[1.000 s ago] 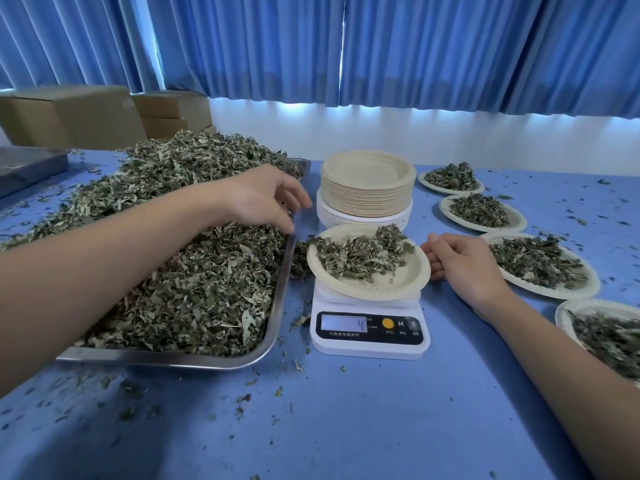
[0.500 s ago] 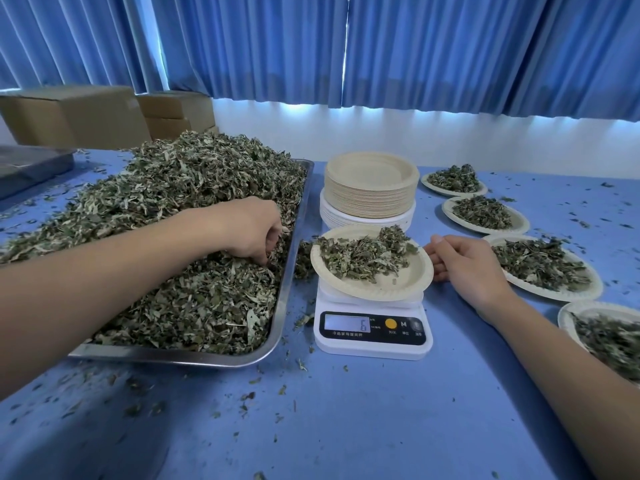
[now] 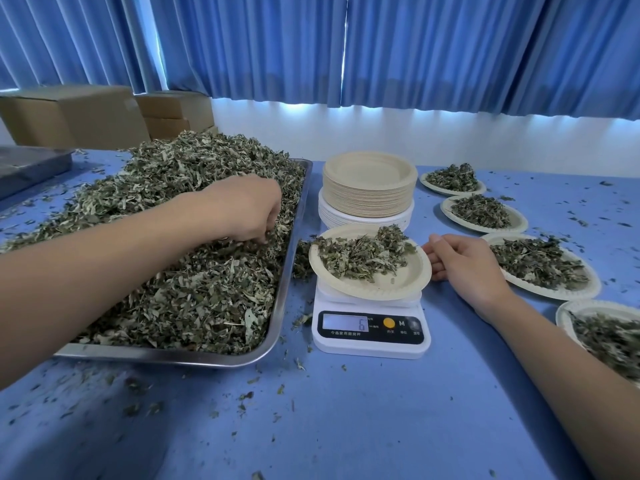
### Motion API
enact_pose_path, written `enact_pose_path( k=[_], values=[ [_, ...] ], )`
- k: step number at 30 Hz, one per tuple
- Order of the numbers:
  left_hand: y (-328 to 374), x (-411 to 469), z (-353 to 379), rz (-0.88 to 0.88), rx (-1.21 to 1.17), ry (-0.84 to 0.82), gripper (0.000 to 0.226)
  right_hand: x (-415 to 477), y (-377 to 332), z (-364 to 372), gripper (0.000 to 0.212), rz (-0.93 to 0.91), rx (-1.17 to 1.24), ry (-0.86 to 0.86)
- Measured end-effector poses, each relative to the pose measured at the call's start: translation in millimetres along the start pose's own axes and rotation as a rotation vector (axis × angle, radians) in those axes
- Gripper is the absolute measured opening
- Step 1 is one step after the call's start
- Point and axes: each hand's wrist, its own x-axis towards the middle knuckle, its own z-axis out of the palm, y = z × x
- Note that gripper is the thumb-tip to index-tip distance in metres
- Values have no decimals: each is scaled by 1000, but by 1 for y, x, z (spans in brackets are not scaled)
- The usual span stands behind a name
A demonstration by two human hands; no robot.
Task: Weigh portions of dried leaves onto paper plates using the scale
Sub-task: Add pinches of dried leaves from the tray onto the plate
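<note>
**Blue tabletop: a pinch gathers in the tray**

On the blue tabletop the tray of leaves lies left of the scale, whose plate carries a part portion. The left grip, nearer the heap, curls its fingers down into the leaves, gathering a pinch; the plate lies close to its right. The right grip rests loosely curled, holding nothing, just beside the plate's rim

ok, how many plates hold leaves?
5. Weighing plate on the scale; four in a row at right: farthest plate, second plate, third plate by the right hand, nearest plate cut by the frame edge. Others may be offscreen.
</note>
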Motion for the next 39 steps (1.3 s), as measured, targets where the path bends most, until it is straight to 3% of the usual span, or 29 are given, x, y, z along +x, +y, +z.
enact_pose_path(
  k=[2,6,14,19,29,34,39],
  values=[
    [3,1,-3,15,-3,63,16,0,0,0,35,1,1,0],
    [6,-1,-5,47,-45,-20,17,0,0,0,36,5,-4,-4],
    [7,-5,-7,40,-91,105,25,0,0,-1,36,4,-7,-4],
    [12,-9,-14,-36,-17,360,22,0,0,0,36,9,-4,1],
    [46,-8,-25,80,-52,577,18,1,1,-1,37,8,-1,-9],
    [77,-12,-28,258,-492,379,3,1,1,-1,37,1,2,-11],
    [97,-13,-16,367,-650,3,17,1,0,0,37,-6,-4,-13]
  ],
)
